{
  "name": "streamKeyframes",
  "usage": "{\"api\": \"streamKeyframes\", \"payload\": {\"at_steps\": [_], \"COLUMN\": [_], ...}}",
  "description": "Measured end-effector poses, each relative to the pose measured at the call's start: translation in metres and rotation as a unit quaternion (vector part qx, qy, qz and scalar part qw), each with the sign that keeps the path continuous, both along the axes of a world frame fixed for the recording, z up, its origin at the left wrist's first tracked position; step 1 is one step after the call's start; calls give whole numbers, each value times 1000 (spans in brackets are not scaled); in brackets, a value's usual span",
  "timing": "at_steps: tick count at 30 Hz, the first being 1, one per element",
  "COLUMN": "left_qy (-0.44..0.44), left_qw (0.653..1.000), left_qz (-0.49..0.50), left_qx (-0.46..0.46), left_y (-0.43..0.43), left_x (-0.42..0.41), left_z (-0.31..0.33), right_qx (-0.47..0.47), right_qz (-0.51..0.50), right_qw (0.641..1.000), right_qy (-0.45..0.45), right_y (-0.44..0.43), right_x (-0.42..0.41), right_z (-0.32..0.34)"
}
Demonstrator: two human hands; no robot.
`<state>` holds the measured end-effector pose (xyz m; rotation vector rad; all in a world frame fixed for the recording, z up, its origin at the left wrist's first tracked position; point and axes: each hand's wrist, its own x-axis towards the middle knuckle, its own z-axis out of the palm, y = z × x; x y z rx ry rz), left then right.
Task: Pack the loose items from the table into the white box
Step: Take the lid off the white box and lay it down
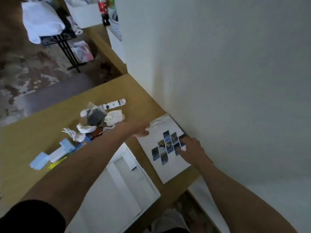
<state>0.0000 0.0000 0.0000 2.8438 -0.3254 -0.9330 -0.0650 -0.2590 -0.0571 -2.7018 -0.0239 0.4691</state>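
My left hand (140,132) and right hand (191,147) reached the white box (165,148), printed with photo tiles, lying flat at the right of the wooden surface (42,132) against the wall. Left fingers curled at its far-left edge, though whether they gripped was too blurred to tell; right fingers spread flat on its top. The loose items waited well left: socks (85,128), a dark pouch (96,116), a tube (114,104), blue cartons (39,160). A white tray (117,182) sat near me. Packing seemingly had not begun; next, the box likely needed opening or drawing closer.
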Motion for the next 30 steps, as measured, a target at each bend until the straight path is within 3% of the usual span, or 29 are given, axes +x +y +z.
{"api": "streamKeyframes", "payload": {"at_steps": [5,9,15,18,20,22,27,30], "left_qy": [54,54,-19,24,68,71,-3,-67], "left_qw": [993,987,982,966,943,942,960,945], "left_qz": [97,152,188,252,296,282,214,225], "left_qx": [28,16,28,-44,-133,-166,-181,-228], "left_y": [-30,-31,-19,-9,-5,-1,2,8], "left_x": [16,19,31,39,44,46,22,-3], "left_z": [-42,-72,-87,-80,-73,-61,-22,6], "right_qx": [-50,-48,-98,-122,-85,-57,13,128], "right_qz": [43,30,48,47,10,-16,0,1], "right_qw": [994,994,990,988,993,997,1000,992], "right_qy": [89,89,86,83,75,52,13,23], "right_y": [-9,-12,-10,-2,4,4,3,12], "right_x": [-20,-12,11,24,32,37,40,49], "right_z": [-41,-58,-49,-40,-37,-36,-34,-22]}}
